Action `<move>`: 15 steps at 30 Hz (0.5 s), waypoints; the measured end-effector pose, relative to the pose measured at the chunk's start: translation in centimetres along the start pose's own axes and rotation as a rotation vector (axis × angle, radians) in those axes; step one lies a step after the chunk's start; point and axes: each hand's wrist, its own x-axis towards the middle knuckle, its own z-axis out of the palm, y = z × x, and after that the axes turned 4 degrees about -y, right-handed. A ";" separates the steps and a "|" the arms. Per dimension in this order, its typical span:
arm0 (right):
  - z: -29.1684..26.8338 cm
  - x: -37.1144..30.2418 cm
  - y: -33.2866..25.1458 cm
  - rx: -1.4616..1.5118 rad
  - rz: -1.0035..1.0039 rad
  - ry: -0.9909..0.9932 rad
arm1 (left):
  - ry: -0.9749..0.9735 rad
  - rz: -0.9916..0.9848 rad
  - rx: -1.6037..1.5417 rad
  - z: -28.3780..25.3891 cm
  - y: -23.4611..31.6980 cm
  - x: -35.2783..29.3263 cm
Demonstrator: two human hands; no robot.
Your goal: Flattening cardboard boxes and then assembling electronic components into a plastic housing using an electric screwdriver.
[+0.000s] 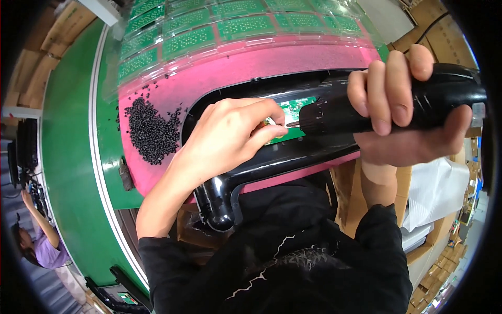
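Note:
My right hand [389, 99] is wrapped round a black electric screwdriver [329, 116], held almost level with its bit pointing left. The bit's tip meets the fingertips of my left hand [222, 133], where thumb and forefinger are pinched together. Whatever lies in that pinch is too small to make out. Just beneath the fingers and the bit is a green circuit board [296, 109], partly covered by both. It sits inside a long, curved black plastic housing [261, 157], whose near left end has a rounded stub.
A heap of small black screws [149, 131] lies left of the housing on a pink mat [251, 62]. Clear trays of green circuit boards [243, 26] stand at the far side. Cardboard boxes [345, 193] are at my right. Another person [44, 246] works at the far left.

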 end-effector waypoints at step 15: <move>1.9 1.3 1.6 -0.044 -0.008 0.204 | 0.254 0.147 0.072 -0.3 0.2 0.1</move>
